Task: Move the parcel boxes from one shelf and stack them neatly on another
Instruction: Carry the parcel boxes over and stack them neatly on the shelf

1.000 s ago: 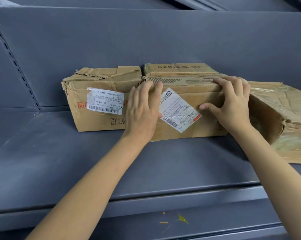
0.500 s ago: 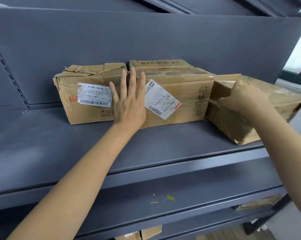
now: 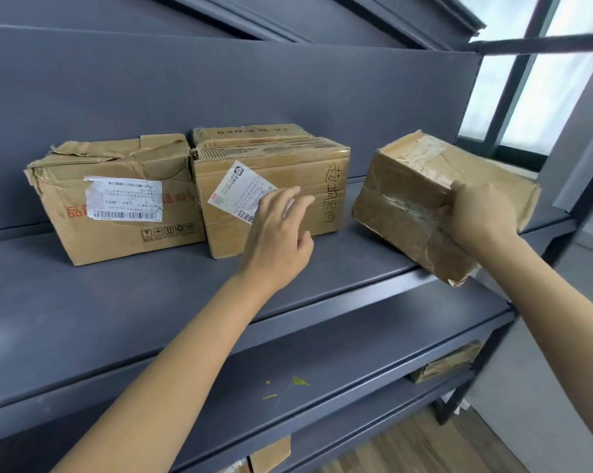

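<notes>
Standing tall, the big dark grey metal shelf rack (image 3: 220, 83), with the brown parcel boxes sitting on its wide top shelf board (image 3: 94, 302).

Leaning now, the taped brown cardboard box on the right (image 3: 404, 203), tipped up on one edge and hanging a little over the front of the board, well apart from the other two. Lying flat a moment ago, so being picked up next, probably for stacking.

Gripping its near end, the right hand (image 3: 481, 218), fingers curled around the corner. Coming off the middle box with the slanted white label (image 3: 271, 186), the left hand (image 3: 279, 233), fingers loose and a bit spread, holding nothing, likely heading over to help.

Sitting snug beside it, the crumpled box with red print (image 3: 114, 199), touching the middle one.

Waiting lower down, another cardboard box on a lower shelf (image 3: 448, 363), and small yellow scraps (image 3: 300, 381) on the board below.

Blocking the way: nothing much, only the shelf's front lip under the tipped box.
</notes>
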